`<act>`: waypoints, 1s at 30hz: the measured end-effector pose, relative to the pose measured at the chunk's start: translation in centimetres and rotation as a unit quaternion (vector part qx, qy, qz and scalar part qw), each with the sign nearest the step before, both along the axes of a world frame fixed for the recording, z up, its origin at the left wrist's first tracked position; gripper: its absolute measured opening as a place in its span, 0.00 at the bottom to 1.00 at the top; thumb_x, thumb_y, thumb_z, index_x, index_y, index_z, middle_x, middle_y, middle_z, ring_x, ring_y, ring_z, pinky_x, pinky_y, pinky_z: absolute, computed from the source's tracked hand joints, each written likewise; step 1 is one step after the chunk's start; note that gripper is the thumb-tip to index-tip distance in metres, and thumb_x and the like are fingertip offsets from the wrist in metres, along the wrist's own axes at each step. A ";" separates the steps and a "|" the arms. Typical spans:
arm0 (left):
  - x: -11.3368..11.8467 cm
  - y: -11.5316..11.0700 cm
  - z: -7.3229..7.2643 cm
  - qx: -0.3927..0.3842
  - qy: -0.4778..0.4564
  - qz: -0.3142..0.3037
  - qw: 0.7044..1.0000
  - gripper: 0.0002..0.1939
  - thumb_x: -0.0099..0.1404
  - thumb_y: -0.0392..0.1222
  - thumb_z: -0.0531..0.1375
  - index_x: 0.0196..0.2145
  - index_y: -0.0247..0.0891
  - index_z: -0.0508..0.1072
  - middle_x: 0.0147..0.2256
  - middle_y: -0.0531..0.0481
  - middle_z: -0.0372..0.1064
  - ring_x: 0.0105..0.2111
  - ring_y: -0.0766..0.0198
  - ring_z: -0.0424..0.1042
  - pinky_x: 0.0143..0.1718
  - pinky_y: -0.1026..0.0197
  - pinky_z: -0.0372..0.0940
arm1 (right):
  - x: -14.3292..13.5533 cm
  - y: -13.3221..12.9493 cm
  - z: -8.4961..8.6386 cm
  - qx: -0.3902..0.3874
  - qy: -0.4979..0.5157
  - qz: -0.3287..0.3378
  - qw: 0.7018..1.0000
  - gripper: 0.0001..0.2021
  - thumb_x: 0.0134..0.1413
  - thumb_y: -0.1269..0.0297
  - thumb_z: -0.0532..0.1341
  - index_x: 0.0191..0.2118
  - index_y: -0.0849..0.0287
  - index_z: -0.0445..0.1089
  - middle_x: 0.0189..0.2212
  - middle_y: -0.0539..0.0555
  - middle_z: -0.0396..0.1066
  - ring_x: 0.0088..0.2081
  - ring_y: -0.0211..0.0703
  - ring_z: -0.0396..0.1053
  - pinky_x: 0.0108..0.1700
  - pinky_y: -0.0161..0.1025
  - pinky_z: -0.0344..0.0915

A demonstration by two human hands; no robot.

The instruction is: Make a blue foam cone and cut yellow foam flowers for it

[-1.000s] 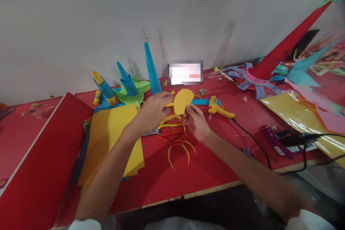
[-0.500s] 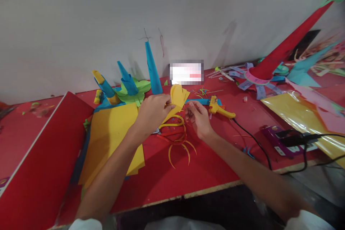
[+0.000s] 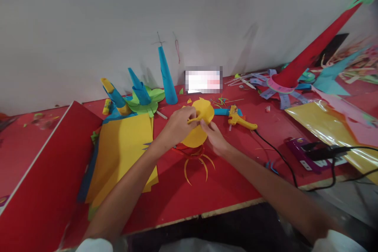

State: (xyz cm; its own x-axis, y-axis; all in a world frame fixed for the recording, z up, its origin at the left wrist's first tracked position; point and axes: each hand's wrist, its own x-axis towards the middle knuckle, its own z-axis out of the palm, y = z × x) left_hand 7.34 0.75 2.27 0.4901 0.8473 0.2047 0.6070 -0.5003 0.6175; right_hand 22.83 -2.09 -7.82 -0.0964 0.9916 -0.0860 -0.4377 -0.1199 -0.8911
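A yellow paper flower cutout (image 3: 196, 137) with rounded petals is spread out between my hands above the red table. My left hand (image 3: 180, 124) is closed on its left side, fingers pinching the paper near the middle. My right hand (image 3: 215, 136) grips its right edge between thumb and fingers. Beneath the cutout show the red handles of scissors (image 3: 191, 154), the rest mostly covered. Thin curved yellow paper strips (image 3: 206, 169) lie just in front of them. A yellow glue gun (image 3: 240, 119) rests to the right of my right hand.
Yellow paper sheets (image 3: 121, 145) lie left, beside a red board (image 3: 44, 173). Blue paper cones (image 3: 168, 78) and green paper petals (image 3: 153, 96) stand behind. Rightward are a purple power strip (image 3: 304, 153) with black cords and a tall red cone (image 3: 319, 43). A lit screen (image 3: 203, 80) leans on the wall.
The folded yellow paper has been opened out into a flower shape. My right hand has moved in from the side and taken hold of it.
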 end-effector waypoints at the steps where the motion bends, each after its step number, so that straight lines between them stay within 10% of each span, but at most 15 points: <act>1: -0.4 0.3 0.1 -0.001 -0.029 0.010 1.000 0.13 0.69 0.39 0.62 0.30 0.41 0.60 0.30 0.55 0.65 0.32 0.64 0.63 0.35 0.59 0.55 | 0.1 0.2 0.0 -0.004 -0.004 -0.017 1.000 0.33 0.44 0.31 0.75 0.46 0.55 0.80 0.44 0.57 0.85 0.51 0.60 0.82 0.52 0.52 0.79; 13: -5.1 4.2 -0.8 0.011 -0.147 0.095 0.984 0.05 0.65 0.41 0.62 0.38 0.40 0.70 0.35 0.50 0.74 0.36 0.61 0.72 0.37 0.59 0.65 | 1.0 1.2 -0.6 0.033 -0.049 -0.132 0.989 0.28 0.50 0.38 0.75 0.44 0.59 0.81 0.44 0.59 0.85 0.48 0.58 0.81 0.49 0.51 0.79; 30: -4.4 3.7 -0.3 0.029 -0.138 0.077 0.987 0.09 0.65 0.46 0.65 0.37 0.40 0.70 0.32 0.54 0.71 0.32 0.65 0.69 0.36 0.60 0.63 | 0.8 1.1 -0.2 0.017 -0.001 -0.121 0.993 0.27 0.48 0.39 0.76 0.43 0.57 0.81 0.47 0.58 0.85 0.56 0.60 0.79 0.59 0.54 0.75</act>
